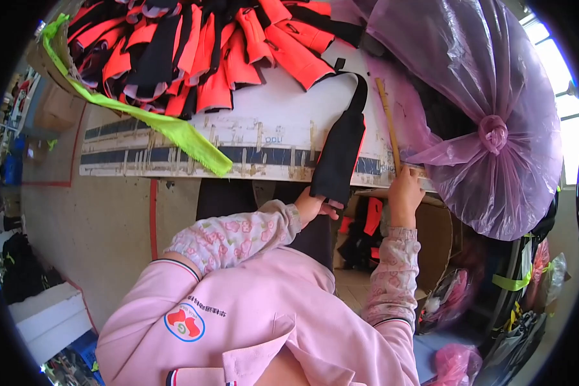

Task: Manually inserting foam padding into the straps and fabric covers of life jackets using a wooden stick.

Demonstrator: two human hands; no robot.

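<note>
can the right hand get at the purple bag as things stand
Probably yes: the right hand is close beside the purple bag, nothing visibly between them, though it holds a thin stick.

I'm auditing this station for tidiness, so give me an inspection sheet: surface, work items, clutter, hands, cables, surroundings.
Surface: white tabletop, scuffed along its striped front edge.
Work items: black-and-orange piece overhanging the front edge; slim tan stick to its right.
Clutter: heap of orange-and-black pieces; neon-yellow strip; knotted purple bag at right.
Hands: left hand grips the piece's near end; right hand holds the stick's near end.
Cables: nothing seen.
Surroundings: cardboard below the table; pink plastic bag at lower right.
</note>
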